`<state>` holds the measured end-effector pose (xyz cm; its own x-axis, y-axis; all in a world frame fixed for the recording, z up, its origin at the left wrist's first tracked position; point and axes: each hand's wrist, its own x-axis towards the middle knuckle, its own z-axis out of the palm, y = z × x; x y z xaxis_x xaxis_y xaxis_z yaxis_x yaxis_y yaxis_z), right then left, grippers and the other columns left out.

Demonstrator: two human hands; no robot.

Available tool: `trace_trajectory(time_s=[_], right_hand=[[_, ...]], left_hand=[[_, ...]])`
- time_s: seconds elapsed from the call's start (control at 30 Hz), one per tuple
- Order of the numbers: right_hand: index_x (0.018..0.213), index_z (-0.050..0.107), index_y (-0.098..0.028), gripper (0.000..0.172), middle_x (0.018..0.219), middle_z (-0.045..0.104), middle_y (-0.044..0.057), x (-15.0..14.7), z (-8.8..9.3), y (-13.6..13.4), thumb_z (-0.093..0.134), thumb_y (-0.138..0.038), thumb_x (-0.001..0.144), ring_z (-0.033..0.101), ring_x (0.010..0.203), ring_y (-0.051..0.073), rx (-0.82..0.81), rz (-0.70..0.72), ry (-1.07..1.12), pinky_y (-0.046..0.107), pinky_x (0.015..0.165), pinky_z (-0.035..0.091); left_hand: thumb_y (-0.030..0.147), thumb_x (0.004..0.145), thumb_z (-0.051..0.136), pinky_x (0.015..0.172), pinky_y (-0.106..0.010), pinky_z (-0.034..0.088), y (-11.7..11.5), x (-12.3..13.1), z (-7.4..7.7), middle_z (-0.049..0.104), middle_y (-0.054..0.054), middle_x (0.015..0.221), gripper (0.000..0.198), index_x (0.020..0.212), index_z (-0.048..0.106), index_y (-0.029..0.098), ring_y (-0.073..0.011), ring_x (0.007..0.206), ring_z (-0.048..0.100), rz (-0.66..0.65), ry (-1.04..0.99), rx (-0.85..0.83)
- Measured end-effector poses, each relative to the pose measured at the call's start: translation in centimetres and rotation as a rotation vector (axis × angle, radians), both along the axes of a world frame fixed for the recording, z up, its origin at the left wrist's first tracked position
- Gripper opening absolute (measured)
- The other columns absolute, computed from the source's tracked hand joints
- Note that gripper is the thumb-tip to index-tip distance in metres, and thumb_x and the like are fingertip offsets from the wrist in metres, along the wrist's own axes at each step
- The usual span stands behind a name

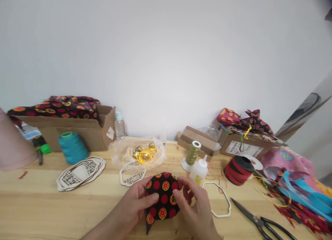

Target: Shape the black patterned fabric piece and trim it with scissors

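Between my two hands is a rounded piece of black fabric (164, 198) with red dots and orange flowers, a pointed tail hanging at its lower left. My left hand (137, 205) grips its left side, thumb lying on the front. My right hand (194, 205) pinches the right edge between thumb and fingers. What lies behind the fabric is hidden. Just beyond it is a cut-out lattice frame (132, 177). A plain white frame outline (223, 207) lies to the right of my right hand, near a white glue bottle (199, 171).
Black-handled scissors (255, 219) lie at the right. Behind stand a teal thread cone (72, 148), a fabric-filled cardboard box (75, 132), a gold thread spool (193, 153) and a red-black ribbon roll (238, 171). Stacked lattice frames (80, 172) and a bag of bells (116, 157) also lie there.
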<state>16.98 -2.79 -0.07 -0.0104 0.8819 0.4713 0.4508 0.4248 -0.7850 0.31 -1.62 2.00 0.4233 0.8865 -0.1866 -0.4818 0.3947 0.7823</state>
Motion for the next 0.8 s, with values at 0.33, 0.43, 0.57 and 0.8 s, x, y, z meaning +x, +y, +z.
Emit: trace_trajectory(time_s=[0.33, 0.43, 0.57, 0.8], right_hand=[[0.062, 0.065, -0.015, 0.015, 0.053, 0.057, 0.0, -0.8, -0.3, 0.3, 0.065, -0.029, 0.066, 0.047, 0.046, 0.011, -0.223, 0.093, 0.426, 0.021, 0.043, 0.037], [0.063, 0.063, -0.016, 0.018, 0.055, 0.06, 0.001, -0.7, 0.0, 0.4, 0.064, -0.033, 0.066, 0.051, 0.049, 0.013, -0.219, 0.096, 0.475, 0.023, 0.047, 0.042], [0.069, 0.063, -0.016, 0.02, 0.057, 0.062, 0.001, -1.2, 0.0, 0.6, 0.061, -0.036, 0.068, 0.052, 0.047, 0.012, -0.209, 0.054, 0.474, 0.022, 0.043, 0.041], [0.065, 0.067, -0.021, 0.015, 0.062, 0.066, 0.005, 4.4, 4.5, -1.4, 0.058, -0.033, 0.069, 0.06, 0.056, 0.018, -0.123, -0.129, 0.102, 0.025, 0.045, 0.046]], left_hand=[[0.021, 0.051, 0.077, 0.07, -0.035, 0.051, 0.5, 0.4, -0.9, 0.073, -0.009, 0.075, 0.034, 0.083, 0.069, 0.015, -0.0249, 0.072, 0.066, 0.112, 0.234, 0.075], [0.021, 0.048, 0.078, 0.07, -0.034, 0.05, 0.5, 0.6, -0.9, 0.073, -0.007, 0.076, 0.034, 0.08, 0.069, 0.017, -0.0246, 0.072, 0.066, 0.127, 0.223, 0.08], [0.019, 0.047, 0.078, 0.07, -0.03, 0.05, 0.5, 0.8, -0.9, 0.074, -0.004, 0.074, 0.032, 0.078, 0.07, 0.018, -0.0232, 0.074, 0.066, 0.186, 0.292, 0.137], [0.012, 0.048, 0.078, 0.053, -0.023, 0.054, 0.0, 0.4, 0.7, 0.071, -0.003, 0.066, 0.031, 0.076, 0.065, 0.013, -0.0181, 0.06, 0.066, 0.323, 0.151, -0.117]])
